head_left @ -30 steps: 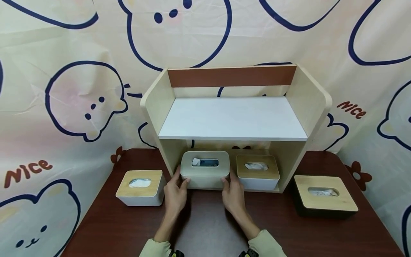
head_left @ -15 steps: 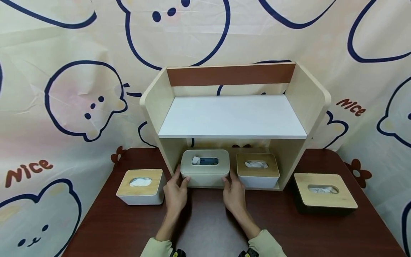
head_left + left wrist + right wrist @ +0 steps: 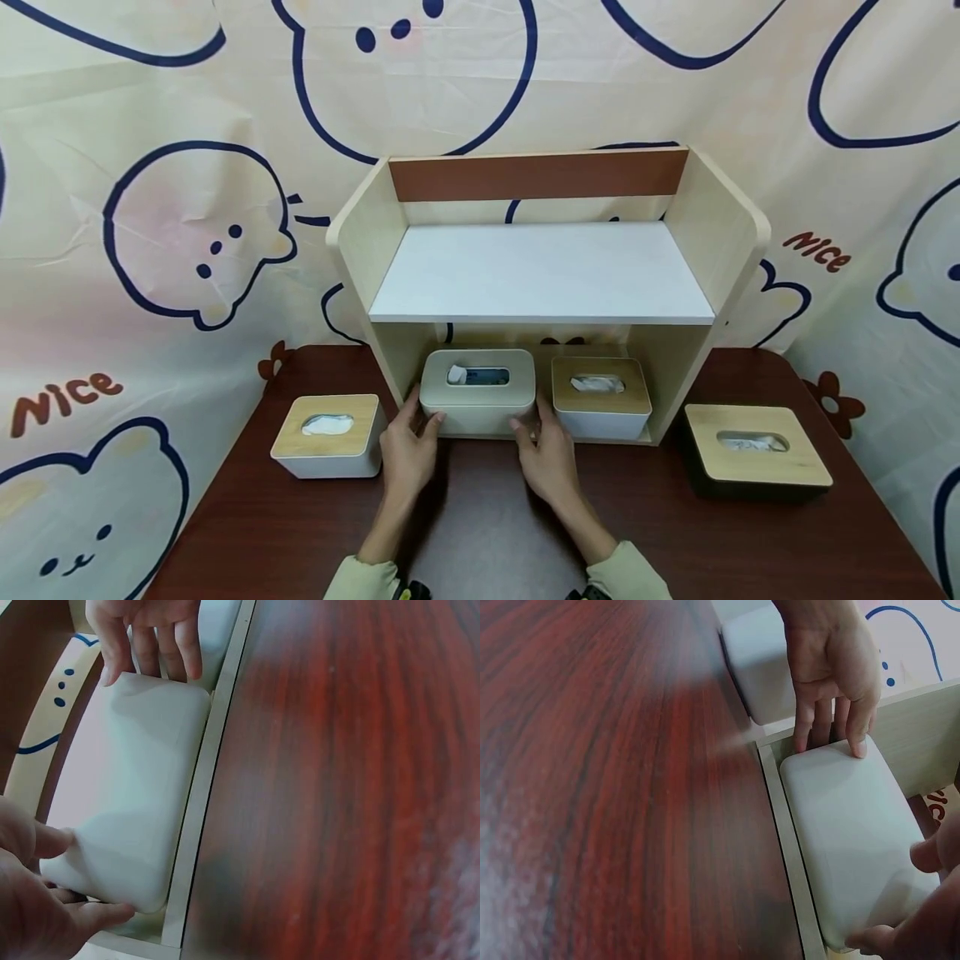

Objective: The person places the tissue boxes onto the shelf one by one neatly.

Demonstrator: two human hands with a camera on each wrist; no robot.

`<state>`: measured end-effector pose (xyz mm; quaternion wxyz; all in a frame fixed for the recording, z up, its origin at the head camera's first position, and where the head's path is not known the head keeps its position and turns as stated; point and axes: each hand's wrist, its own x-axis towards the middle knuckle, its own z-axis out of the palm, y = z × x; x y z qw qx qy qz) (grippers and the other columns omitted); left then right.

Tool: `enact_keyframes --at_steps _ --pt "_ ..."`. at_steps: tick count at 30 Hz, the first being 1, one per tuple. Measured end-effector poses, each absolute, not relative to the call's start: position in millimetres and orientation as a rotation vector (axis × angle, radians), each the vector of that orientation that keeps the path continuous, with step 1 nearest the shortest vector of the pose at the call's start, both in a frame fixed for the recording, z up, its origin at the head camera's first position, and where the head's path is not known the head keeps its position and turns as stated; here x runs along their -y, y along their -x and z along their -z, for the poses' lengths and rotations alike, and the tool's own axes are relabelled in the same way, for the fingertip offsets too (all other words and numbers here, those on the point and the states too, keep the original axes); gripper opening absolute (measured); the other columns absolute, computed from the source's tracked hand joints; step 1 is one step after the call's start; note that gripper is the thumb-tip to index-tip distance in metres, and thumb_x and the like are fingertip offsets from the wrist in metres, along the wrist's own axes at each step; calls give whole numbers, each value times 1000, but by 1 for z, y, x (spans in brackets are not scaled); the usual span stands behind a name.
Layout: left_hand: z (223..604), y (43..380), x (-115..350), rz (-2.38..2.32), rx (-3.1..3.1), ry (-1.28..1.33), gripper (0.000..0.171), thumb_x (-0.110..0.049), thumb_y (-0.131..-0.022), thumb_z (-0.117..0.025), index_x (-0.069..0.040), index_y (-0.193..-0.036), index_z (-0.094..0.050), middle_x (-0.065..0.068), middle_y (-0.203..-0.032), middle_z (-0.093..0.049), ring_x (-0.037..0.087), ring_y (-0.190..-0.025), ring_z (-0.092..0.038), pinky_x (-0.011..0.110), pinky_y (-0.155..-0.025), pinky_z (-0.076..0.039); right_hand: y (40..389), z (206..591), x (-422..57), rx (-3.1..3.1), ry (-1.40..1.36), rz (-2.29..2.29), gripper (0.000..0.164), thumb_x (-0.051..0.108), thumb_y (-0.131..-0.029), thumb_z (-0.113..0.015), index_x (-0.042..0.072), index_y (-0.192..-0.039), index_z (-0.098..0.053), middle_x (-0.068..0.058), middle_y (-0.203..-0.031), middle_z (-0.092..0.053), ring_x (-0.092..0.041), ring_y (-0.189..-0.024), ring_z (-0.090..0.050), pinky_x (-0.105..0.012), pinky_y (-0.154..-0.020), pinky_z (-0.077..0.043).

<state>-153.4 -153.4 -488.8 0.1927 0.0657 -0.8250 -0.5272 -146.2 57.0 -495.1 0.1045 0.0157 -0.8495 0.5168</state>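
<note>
A pale grey-green tissue box (image 3: pixel 477 392) stands on the lower level of the shelf unit, with a slot in its lid. My left hand (image 3: pixel 408 454) holds its left end, the thumb at the front corner and the fingers along the side. At the other end my right hand (image 3: pixel 549 458) holds it the same way, fingers in the gap beside a white tissue box with a brown lid (image 3: pixel 602 400). Seen from the left wrist, the tissue box (image 3: pixel 135 780) lies between both hands; the right wrist view shows my left hand (image 3: pixel 832 667) at the far end.
The shelf unit (image 3: pixel 540 275) has a white upper board and pale side panels. On the brown table (image 3: pixel 480 533), a white tissue box with a light wooden lid (image 3: pixel 327 437) stands left of the unit. To the right sits a dark tissue box with a wooden lid (image 3: pixel 757 454).
My right thumb has shifted slightly left across the front of the tissue box. The left hand and the boxes look the same; the head view has drifted a little.
</note>
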Motion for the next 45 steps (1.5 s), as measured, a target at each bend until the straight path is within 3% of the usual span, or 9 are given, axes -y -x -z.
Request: enact_keyframes --at_steps 2,5,7,10,12,15,26,36,45 --pt "487 152 154 1470 2326 -188 65 -4 -97 -78 1 -156 -53 24 -152 -59 36 -133 -65 50 -105 -58 144 493 -58 2517 -56 -1515 71 21 -105 -72 0 -164 -40 -23 -149 -63 -22 -96 -67 -40 -85 -57" --pt "484 149 155 1446 2339 -175 65 -8 -98 -79 0 -156 -53 24 -153 -59 37 -132 -66 52 -102 -60 141 489 -60 2531 -62 -1535 73 24 -104 -73 2 -165 -40 -24 -119 -70 -17 -76 -55 -32 -72 -47" --pt "481 147 154 1421 2348 -163 65 -11 -98 -80 0 -157 -53 24 -153 -58 37 -131 -67 53 -100 -60 139 486 -60 2537 -64 -1540 74 25 -104 -74 3 -165 -40 -24 -109 -68 -18 -76 -56 -32 -70 -47" --pt "477 144 153 1415 2351 -139 66 -11 -98 -80 0 -157 -53 24 -155 -57 38 -132 -66 55 -100 -60 136 481 -60 2528 -70 -1555 75 26 -103 -74 2 -165 -39 -26 -132 -69 -29 -103 -72 -40 -83 -60" --pt "474 142 152 1408 2355 -131 67 -11 -97 -81 0 -157 -53 24 -157 -55 39 -134 -64 56 -104 -59 134 477 -60 2509 -78 -1580 76 24 -103 -74 0 -165 -38 -25 -156 -57 -36 -132 -66 -49 -102 -61" --pt "468 139 150 1387 2350 -116 67 -11 -96 -82 1 -155 -55 23 -156 -56 39 -138 -62 57 -108 -56 131 469 -61 2465 -84 -1654 76 21 -103 -75 -3 -164 -37 -25 -165 -47 -38 -149 -51 -53 -114 -52" --pt "452 130 147 1371 2314 -34 64 -8 -96 -81 0 -154 -56 20 -157 -58 41 -139 -61 58 -106 -57 123 451 -65 2436 -116 -1721 78 21 -104 -74 0 -167 -34 -19 -171 -39 -34 -157 -40 -52 -121 -45" --pt "445 116 163 1450 2415 -7 66 -15 -99 -79 -4 -159 -52 19 -159 -56 44 -133 -65 59 -101 -59 110 447 -53 2333 -167 -1743 73 16 -102 -76 0 -164 -41 -19 -168 -45 -35 -153 -47 -46 -120 -46" --pt "437 101 191 1452 2467 -12 65 -18 -101 -78 -7 -159 -52 19 -161 -54 41 -138 -62 53 -110 -54 100 454 -26 2342 -335 -1697 68 19 -101 -77 -1 -160 -47 -21 -163 -51 -38 -148 -53 -50 -114 -51"
